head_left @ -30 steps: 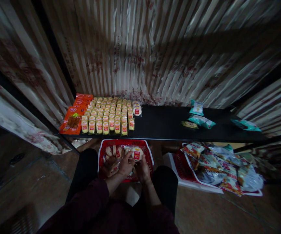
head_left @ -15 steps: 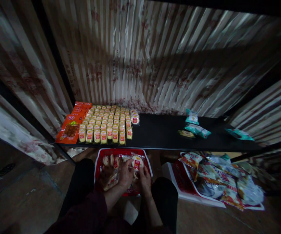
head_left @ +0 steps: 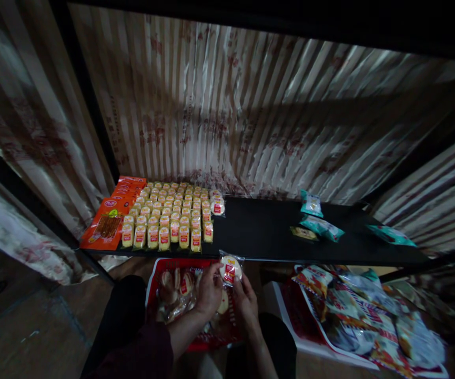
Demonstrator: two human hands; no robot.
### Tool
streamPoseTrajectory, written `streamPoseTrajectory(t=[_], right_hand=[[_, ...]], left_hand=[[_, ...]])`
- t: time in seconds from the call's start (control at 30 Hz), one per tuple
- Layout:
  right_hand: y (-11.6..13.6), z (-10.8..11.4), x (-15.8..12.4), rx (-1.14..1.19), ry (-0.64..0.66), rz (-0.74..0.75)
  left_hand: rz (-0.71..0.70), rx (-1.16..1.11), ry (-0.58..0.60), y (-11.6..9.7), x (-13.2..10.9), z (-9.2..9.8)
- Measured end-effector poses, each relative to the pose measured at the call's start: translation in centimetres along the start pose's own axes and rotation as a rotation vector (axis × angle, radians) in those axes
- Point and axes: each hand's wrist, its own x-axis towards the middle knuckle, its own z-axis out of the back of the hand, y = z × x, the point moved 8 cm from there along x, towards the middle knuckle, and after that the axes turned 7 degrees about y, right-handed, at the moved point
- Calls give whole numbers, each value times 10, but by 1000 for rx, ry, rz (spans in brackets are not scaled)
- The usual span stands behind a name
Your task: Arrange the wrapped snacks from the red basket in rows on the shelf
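Observation:
A round cake in a clear wrapper with a red label (head_left: 230,270) is held between my two hands, just below the shelf's front edge. My left hand (head_left: 210,290) grips its left side, and my right hand (head_left: 245,299) grips its lower right side. Beneath them a red basket (head_left: 152,284) holds more wrapped round cakes (head_left: 185,283). On the black shelf (head_left: 256,226), rows of small yellow wrapped cakes (head_left: 164,237) stand at the left. Beside their right end is a short row of round wrapped cakes (head_left: 217,204).
Orange snack packets (head_left: 103,223) lie at the shelf's left end. Teal packets (head_left: 322,227) and a small yellow packet (head_left: 303,233) lie further right. Below right, a second basket (head_left: 310,316) is heaped with snack bags (head_left: 353,310). Shelf posts and a striped curtain surround the shelf.
Both hands have risen from over the basket towards the shelf edge with the wrapped round cake. The view has tilted, so the shelf appears lower.

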Motion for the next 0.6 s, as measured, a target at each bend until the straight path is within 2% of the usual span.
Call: streamPoseTrajectory(t=[0.2,0.4,0.6], right_hand=[[27,-14,24,73,-9,-81],[46,-25,53,39,0,-30],[52,-28,86,77,-17,25]], left_hand=[[1,-1,-13,-16,30,-7],[-30,53,-13,-25,63,-8],[63,-19,-11,-27,81,-11]])
